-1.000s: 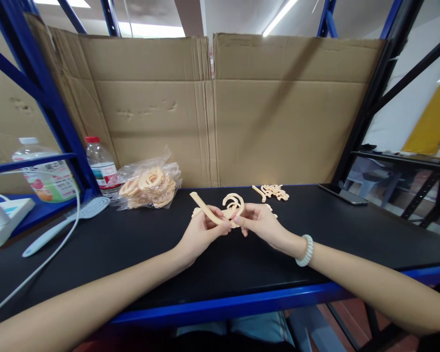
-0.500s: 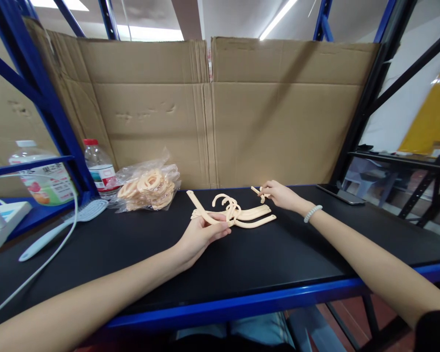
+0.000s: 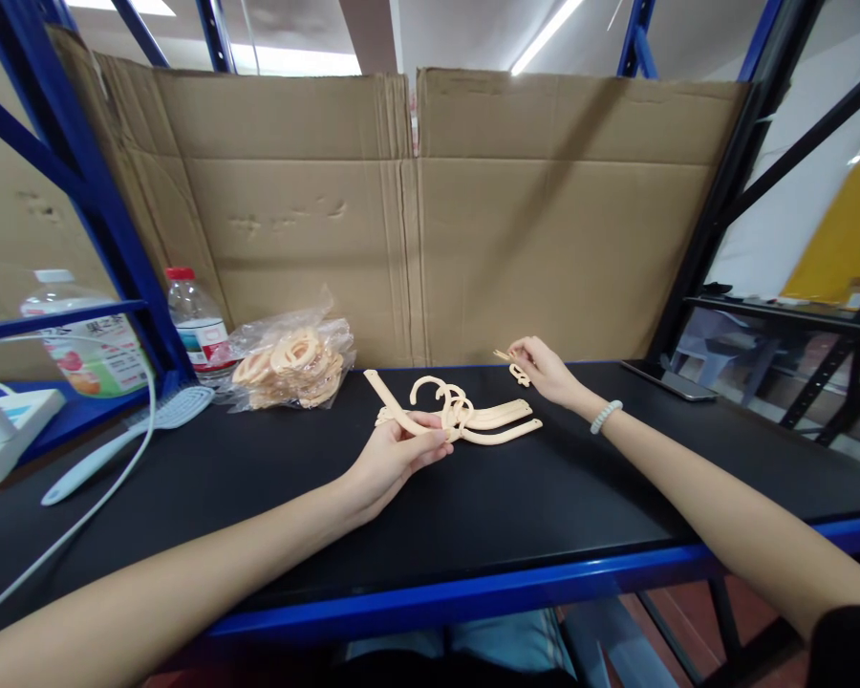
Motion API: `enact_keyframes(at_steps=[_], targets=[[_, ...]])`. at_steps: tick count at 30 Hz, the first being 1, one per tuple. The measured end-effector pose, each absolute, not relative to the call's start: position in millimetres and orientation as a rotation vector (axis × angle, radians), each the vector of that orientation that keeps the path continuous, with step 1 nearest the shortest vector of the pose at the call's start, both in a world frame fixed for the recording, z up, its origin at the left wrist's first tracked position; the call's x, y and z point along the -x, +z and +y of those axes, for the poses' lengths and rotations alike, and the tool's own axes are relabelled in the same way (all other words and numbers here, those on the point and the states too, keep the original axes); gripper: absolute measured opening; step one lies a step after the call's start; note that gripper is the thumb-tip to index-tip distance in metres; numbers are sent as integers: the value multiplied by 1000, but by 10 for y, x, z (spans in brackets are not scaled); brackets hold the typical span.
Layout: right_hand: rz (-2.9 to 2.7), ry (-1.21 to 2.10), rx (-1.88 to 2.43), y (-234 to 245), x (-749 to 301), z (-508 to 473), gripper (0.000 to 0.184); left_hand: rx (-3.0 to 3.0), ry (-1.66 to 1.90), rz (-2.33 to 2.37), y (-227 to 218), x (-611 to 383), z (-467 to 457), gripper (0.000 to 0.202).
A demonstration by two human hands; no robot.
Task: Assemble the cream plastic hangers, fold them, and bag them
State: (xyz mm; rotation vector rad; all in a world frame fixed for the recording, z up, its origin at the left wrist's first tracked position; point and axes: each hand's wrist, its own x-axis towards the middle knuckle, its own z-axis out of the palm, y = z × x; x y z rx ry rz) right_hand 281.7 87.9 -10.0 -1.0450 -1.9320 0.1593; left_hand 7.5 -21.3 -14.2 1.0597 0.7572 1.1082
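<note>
Though slim — cream pieces [image 3: 382, 389] in both hands [image 3: 394, 461] — one curved

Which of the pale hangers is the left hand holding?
The frontmost hanger, pinched near its middle by the left hand, one arm slanting up and leftward; the stacked hangers lie just behind it.

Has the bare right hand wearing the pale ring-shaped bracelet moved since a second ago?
Yes. Against the upright seam in the brown cardboard wall, the bare right hand has moved rightward and toward the wall.
</note>
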Motion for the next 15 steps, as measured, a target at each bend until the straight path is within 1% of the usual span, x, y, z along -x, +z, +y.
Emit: enact_keyframes(at_steps=[5,7,9,11,15], targets=[[-1637,755,856,60,-2546,493,30,-1068,1111,757,-145,-74,-216,24],[-1509,1009,795,90,-2425,350,32,-1078,1111,759,-143,-74,-217,25],[-1402,1227,737,95,-2316,246,30,-1090,1111,759,-144,-72,-215,25],[-1329,1363,681,73,-2230,184,26,-1106,1107,755,-145,-70,-215,26],[-1265,1497,623,-15,-2114,128,22,-1136,1107,766,-144,-72,-226,27]])
